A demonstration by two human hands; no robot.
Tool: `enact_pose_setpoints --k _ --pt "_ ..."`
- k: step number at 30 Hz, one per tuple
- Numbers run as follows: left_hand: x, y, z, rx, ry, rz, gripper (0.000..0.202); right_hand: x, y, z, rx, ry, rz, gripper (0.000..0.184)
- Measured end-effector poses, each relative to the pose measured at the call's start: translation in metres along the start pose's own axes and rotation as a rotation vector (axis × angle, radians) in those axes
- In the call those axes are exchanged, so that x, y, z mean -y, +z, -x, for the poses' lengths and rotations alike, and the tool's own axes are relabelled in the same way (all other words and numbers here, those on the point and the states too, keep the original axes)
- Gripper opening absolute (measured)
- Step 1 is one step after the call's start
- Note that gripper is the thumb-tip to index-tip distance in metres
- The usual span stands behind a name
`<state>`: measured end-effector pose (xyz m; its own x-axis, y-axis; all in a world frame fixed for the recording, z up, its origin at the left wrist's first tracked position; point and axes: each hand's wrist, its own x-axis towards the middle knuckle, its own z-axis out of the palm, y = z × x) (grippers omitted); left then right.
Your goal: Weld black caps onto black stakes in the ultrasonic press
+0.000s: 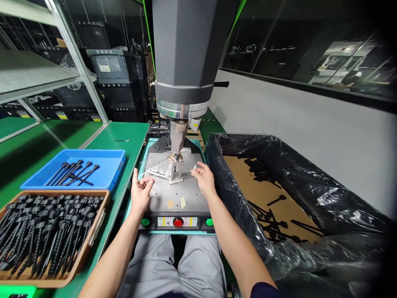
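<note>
A large grey press machine [186, 54] stands over a metal work plate [173, 194] with a small fixture [176, 169] under its tip. My left hand [141, 192] rests on the plate's left side, fingers loosely curled and pinched near a clear plastic bag [158, 167] holding small parts. My right hand [203, 178] lies on the plate right of the fixture, with its fingertips pressed on a small dark piece [187, 175] beside the fixture.
A wooden tray [89, 252] full of black ribbed rods sits at the left, with a blue tray [107, 176] of a few rods behind it. A box lined with black plastic [235, 198] holds black parts at the right. Two green buttons and a red button [178, 222] front the machine.
</note>
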<state>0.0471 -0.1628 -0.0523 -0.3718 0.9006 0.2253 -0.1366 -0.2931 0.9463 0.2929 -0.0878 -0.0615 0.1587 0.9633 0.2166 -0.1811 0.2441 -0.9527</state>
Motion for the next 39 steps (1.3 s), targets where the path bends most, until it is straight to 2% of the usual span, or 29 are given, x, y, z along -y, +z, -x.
enact_pose_setpoints --k 14,20,32,39 --pt "-0.002 -0.004 0.003 -0.006 -0.088 0.036 0.096 -0.009 -0.004 0.006 0.023 0.054 -0.008 0.051" --pt "-0.003 -0.004 0.004 -0.023 -0.081 0.036 0.092 -0.01 -0.004 0.011 0.02 0.072 -0.016 0.051" --pt "0.005 -0.015 0.005 -0.014 -0.093 -0.028 0.087 -0.013 -0.006 0.015 0.062 0.092 0.019 0.059" --pt "0.009 -0.033 0.004 -0.127 -0.094 -0.108 0.082 -0.018 -0.021 0.023 -0.014 0.042 0.18 0.062"
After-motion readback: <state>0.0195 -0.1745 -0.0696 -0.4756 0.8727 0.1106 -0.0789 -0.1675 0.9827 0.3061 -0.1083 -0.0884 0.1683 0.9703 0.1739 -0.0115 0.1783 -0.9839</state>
